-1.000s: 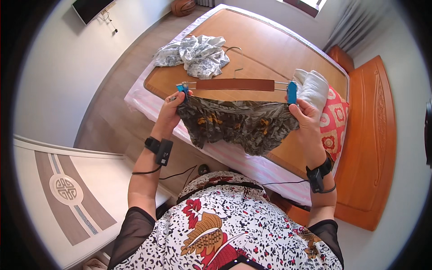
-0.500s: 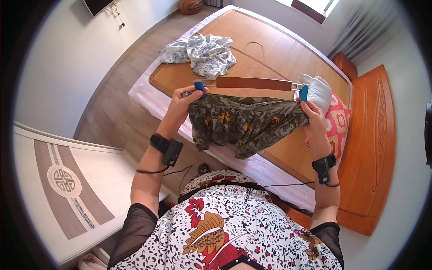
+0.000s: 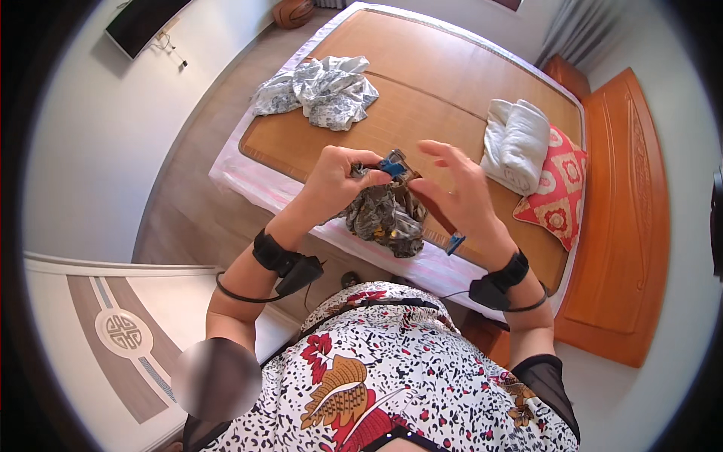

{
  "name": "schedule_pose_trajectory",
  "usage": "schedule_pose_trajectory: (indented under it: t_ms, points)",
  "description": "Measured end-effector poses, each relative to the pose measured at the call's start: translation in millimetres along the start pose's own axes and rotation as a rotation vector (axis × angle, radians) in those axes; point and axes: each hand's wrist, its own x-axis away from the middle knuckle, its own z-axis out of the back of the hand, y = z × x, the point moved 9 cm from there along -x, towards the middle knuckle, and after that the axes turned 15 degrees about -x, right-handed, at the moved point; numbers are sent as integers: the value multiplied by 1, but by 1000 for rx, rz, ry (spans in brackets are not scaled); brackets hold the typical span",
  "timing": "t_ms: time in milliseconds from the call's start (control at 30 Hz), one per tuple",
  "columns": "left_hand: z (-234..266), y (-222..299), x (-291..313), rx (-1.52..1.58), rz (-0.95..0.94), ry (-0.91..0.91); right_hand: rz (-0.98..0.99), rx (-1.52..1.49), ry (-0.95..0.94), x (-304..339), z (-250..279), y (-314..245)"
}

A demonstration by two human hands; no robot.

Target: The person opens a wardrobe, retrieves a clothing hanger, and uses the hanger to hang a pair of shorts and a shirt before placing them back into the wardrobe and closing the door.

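My left hand (image 3: 331, 181) is closed on one blue-tipped clip end of a brown clip hanger (image 3: 437, 213), held over the near edge of the bed. Dark grey-brown patterned shorts (image 3: 380, 218) with yellow spots hang bunched beneath that hand. My right hand (image 3: 468, 194) is raised beside the clip, its fingers spread and nothing seen gripped in them. The brown bar slants down toward my right wrist, and the hanger's other blue clip (image 3: 456, 242) shows at its lower end. The right hand partly covers the bar.
On the bed's brown mat (image 3: 422, 75) lie a crumpled grey-and-white patterned cloth (image 3: 335, 90), a rolled white towel (image 3: 518, 143) and a red patterned pillow (image 3: 557, 184). A wooden headboard (image 3: 614, 226) stands right, a pale cabinet (image 3: 173, 294) left.
The shorts were stretched wide between both hands; now they hang bunched at my left hand. My right hand has let go and moved left, and the hanger has swung downward on the right.
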Motion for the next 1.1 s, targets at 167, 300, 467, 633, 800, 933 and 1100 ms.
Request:
schedule_pose_trajectory:
  t_ms: [167,300,467,633,800,933,1100]
  points:
    - [-8,11,-13,-51,-87,-85,-349,-246,-131,14,-32,44]
    - [9,27,-15,17,-196,-124,-476,-690,-35,27,-37,62]
    - [-1,-1,-15,330,2,-373,-516,-913,10,29,-39,68]
    - [5,-14,-20,187,119,-223,-561,-836,-3,35,-38,73]
    - [4,-8,-23,147,105,-219,-532,-714,40,33,-34,64]
    - [2,-7,-23,75,83,-224,-537,-633,30,29,-30,58]
    - [1,-4,-23,96,50,-164,-457,-714,115,32,-34,65]
